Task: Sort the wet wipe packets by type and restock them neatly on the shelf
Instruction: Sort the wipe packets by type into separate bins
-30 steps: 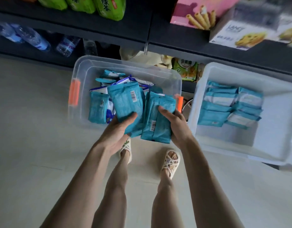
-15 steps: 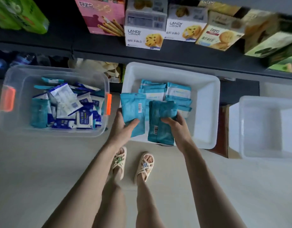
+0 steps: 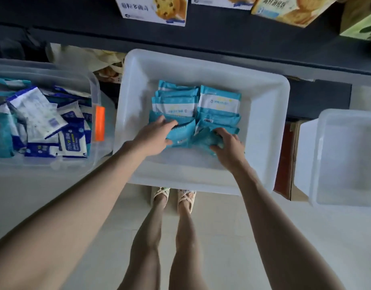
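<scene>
Head view: teal packets (image 3: 174, 105), some white-faced, overlap in two rows.

The blue-and-white packet (image 3: 72, 143) in the clear bin (image 3: 44, 70) bears "75%", a teal packet (image 3: 219, 119) in the white tub (image 3: 266, 114) carries a barcode (digits illegible), and the cookie box (image 3: 153, 9) shows blurred Chinese characters.

Cookie box (image 3: 153, 9), brown cardboard box (image 3: 288, 160), 2 sandals (image 3: 160, 193)
</scene>
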`<state>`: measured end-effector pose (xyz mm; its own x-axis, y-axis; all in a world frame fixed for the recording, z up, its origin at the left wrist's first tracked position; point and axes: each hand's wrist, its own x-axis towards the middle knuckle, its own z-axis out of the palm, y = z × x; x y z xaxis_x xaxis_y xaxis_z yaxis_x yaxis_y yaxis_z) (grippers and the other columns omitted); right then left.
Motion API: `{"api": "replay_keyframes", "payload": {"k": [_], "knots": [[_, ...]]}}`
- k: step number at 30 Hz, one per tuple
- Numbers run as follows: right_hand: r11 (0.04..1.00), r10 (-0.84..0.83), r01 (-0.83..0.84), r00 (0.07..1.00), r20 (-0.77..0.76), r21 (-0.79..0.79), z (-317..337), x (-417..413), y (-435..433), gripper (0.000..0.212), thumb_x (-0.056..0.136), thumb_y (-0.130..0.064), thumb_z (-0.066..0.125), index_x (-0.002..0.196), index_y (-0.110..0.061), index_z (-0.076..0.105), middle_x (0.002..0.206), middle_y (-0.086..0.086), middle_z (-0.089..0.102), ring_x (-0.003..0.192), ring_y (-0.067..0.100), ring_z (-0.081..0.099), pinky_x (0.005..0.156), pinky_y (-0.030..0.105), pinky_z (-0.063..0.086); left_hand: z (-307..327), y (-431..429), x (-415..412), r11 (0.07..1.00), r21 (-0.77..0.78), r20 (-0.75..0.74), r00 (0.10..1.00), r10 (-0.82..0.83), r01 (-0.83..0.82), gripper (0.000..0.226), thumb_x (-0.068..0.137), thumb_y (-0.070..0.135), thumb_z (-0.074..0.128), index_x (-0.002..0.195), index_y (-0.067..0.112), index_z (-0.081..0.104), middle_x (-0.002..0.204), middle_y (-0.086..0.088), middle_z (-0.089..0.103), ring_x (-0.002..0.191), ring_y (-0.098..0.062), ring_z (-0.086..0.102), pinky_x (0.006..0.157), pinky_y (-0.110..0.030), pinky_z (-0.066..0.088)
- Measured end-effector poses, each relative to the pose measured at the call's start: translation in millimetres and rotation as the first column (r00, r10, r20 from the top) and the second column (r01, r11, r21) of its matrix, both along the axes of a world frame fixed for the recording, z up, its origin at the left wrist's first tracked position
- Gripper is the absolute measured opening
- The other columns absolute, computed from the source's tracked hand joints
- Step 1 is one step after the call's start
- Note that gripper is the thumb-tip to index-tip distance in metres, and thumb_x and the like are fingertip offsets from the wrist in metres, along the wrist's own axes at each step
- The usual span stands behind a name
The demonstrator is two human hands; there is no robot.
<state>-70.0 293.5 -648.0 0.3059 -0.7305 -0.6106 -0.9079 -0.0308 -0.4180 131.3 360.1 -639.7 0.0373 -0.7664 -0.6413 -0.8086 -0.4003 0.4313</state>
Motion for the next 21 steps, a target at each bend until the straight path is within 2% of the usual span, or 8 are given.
{"api": "replay_keyframes", "payload": {"k": [2, 5, 8, 12, 16, 18, 21], "knots": [[0.995, 0.093, -0.093, 0.996, -0.01, -0.041, -11, 1, -4, 0.045, 0.087, -0.015, 0.063, 0.131, -0.018, 0.054, 0.129, 0.008, 0.053, 0.121, 0.031, 0.04, 0.101, 0.035, 0.028, -13, 1, 1, 0.998, -0.027, 0.079, 0.995, -0.055, 0.057, 0.056, 0.09, 0.016, 0.061, 0.142, 0.016, 0.039, 0.126, -0.011, 0.043, 0.111, -0.029, 0.048, 0.088, -0.036, 0.038], [0.978, 0.129, -0.129, 0.992, -0.009, -0.164, -24, 3, -6, 0.045, 0.087, -0.016, 0.064, 0.131, -0.02, 0.057, 0.131, 0.01, 0.04, 0.125, 0.031, 0.032, 0.105, 0.034, 0.024, -30, 9, -3, 0.978, -0.2, 0.232, 0.973, -0.017, 0.065, 0.061, 0.084, 0.012, 0.068, 0.14, 0.014, 0.044, 0.13, -0.014, 0.044, 0.119, -0.032, 0.041, 0.097, -0.04, 0.029], [0.962, 0.156, -0.153, 0.988, -0.006, -0.225, -32, 2, -6, 0.049, 0.088, -0.015, 0.064, 0.135, -0.025, 0.053, 0.146, 0.009, 0.03, 0.133, 0.03, 0.023, 0.109, 0.039, 0.021, -45, 20, -8, 0.954, -0.294, 0.244, 0.97, 0.015, 0.06, 0.062, 0.077, 0.006, 0.073, 0.135, 0.011, 0.051, 0.138, -0.02, 0.043, 0.126, -0.039, 0.039, 0.101, -0.049, 0.029], [0.95, 0.24, -0.237, 0.971, -0.009, -0.204, -43, -5, 1, 0.049, 0.087, -0.012, 0.064, 0.132, -0.03, 0.055, 0.156, 0.007, 0.017, 0.141, 0.032, 0.012, 0.114, 0.045, 0.017, -56, 30, -17, 0.965, -0.254, 0.225, 0.974, -0.012, 0.071, 0.062, 0.087, 0.008, 0.064, 0.143, 0.015, 0.04, 0.155, -0.019, 0.022, 0.144, -0.037, 0.017, 0.11, -0.057, 0.022], [0.945, 0.276, -0.277, 0.961, -0.032, -0.176, -39, -9, 6, 0.049, 0.09, -0.014, 0.062, 0.135, -0.028, 0.052, 0.16, 0.005, 0.008, 0.145, 0.028, 0.004, 0.116, 0.044, 0.012, -53, 30, -21, 0.98, -0.197, 0.209, 0.978, 0.008, 0.034, 0.058, 0.094, 0.017, 0.054, 0.147, 0.021, 0.032, 0.16, -0.012, 0.005, 0.147, -0.029, 0.0, 0.116, -0.052, 0.011], [0.956, 0.259, -0.258, 0.966, -0.013, -0.142, -30, -6, 3, 0.045, 0.091, -0.016, 0.061, 0.134, -0.026, 0.053, 0.16, 0.005, 0.011, 0.145, 0.028, 0.009, 0.116, 0.043, 0.014, -42, 25, -21, 0.976, -0.214, 0.157, 0.985, 0.073, -0.039, 0.053, 0.095, 0.019, 0.052, 0.146, 0.018, 0.035, 0.158, -0.012, 0.015, 0.147, -0.027, 0.011, 0.115, -0.048, 0.016], [0.976, 0.197, -0.191, 0.979, 0.059, -0.102, -8, 3, 0, 0.04, 0.093, -0.017, 0.058, 0.133, -0.018, 0.054, 0.155, 0.005, 0.029, 0.141, 0.027, 0.024, 0.113, 0.037, 0.023, -18, 22, -19, 0.946, -0.27, 0.063, 0.977, 0.204, -0.181, 0.04, 0.095, 0.018, 0.053, 0.133, 0.01, 0.051, 0.139, -0.011, 0.051, 0.126, -0.028, 0.048, 0.101, -0.04, 0.038]]}}
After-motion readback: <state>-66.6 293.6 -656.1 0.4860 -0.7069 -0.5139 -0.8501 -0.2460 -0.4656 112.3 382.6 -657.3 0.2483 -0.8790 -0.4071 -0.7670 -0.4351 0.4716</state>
